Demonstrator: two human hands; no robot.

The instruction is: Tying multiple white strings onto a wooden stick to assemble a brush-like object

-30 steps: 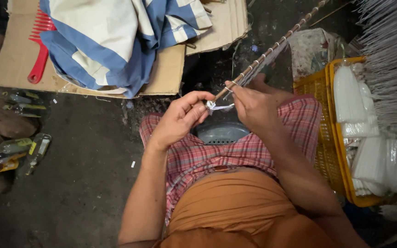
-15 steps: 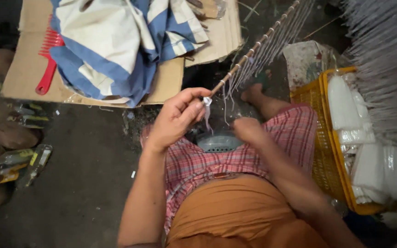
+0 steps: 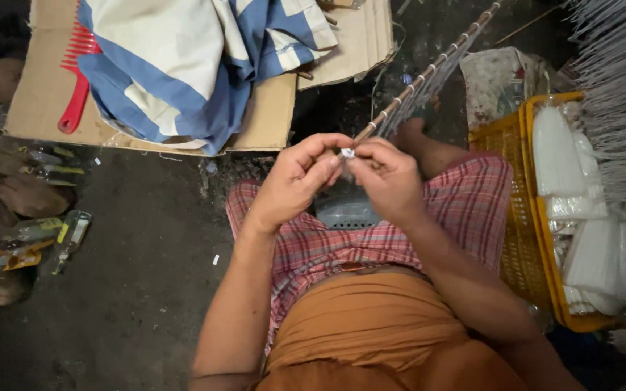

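A long thin stick [image 3: 429,71] runs from the upper right down to my hands, with many thin strands hanging from it in a row. My left hand [image 3: 295,181] and my right hand [image 3: 389,177] meet at its near end, fingertips pinched together on a small white piece of string [image 3: 347,153] tied at the stick's tip. Both hands are held above my lap, over a red plaid cloth [image 3: 465,217] on my legs. A grey plastic object [image 3: 345,210] sits between my knees.
Flattened cardboard [image 3: 45,94] lies at top left with a blue and white cloth [image 3: 182,65] and a red comb [image 3: 75,80]. Small bottles [image 3: 70,232] and brown husks [image 3: 30,195] lie at left. A yellow basket [image 3: 537,239] of white bundles stands right, beneath hanging grey strands [image 3: 617,80].
My right hand came back up from beside my leg to the stick's near end, and both hands now pinch the white string there. The view shifted slightly.
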